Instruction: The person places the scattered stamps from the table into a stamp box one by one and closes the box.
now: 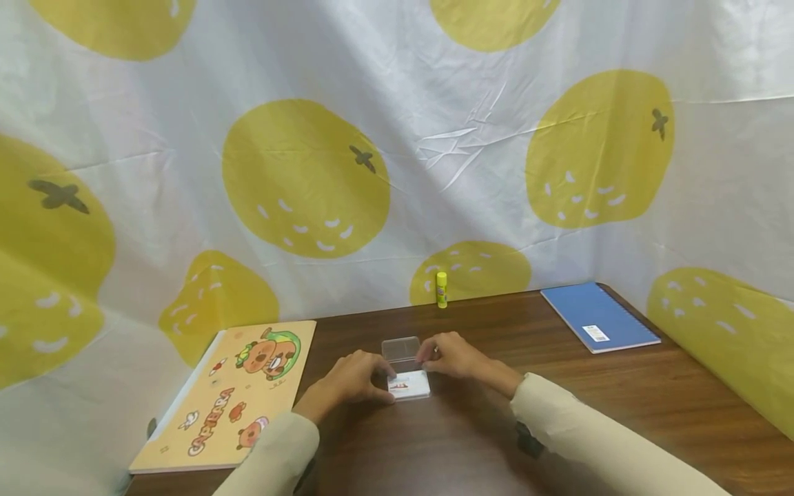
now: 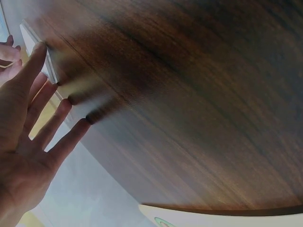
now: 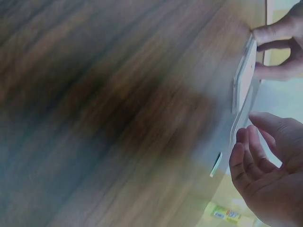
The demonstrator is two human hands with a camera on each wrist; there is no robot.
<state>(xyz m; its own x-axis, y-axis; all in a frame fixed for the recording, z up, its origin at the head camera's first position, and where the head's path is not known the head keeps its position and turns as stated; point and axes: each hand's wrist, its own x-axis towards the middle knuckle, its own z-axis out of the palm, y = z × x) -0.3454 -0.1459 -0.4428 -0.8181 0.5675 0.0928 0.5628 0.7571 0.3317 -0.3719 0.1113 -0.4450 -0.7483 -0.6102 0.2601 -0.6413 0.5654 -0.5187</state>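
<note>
A small clear plastic case [image 1: 424,396] lies opened on the table, its transparent lid [image 1: 400,348] folded back toward the far side. White cards [image 1: 414,383] with a small red print fill its base. My left hand [image 1: 356,377] touches the left edge of the case with thumb and index finger; in the left wrist view its other fingers [image 2: 71,142] spread out straight. My right hand [image 1: 454,354] is bent loosely at the right edge of the lid. In the right wrist view its thumb and fingertips [image 3: 238,150] stand apart close beside the lid.
A yellow glue stick [image 1: 442,289] stands upright at the table's back edge. On the left lies a large tan capybara-print pad [image 1: 232,393], on the right a blue notebook [image 1: 592,310]. A white curtain [image 1: 434,172] with yellow fruit encloses the brown wooden table [image 1: 496,441].
</note>
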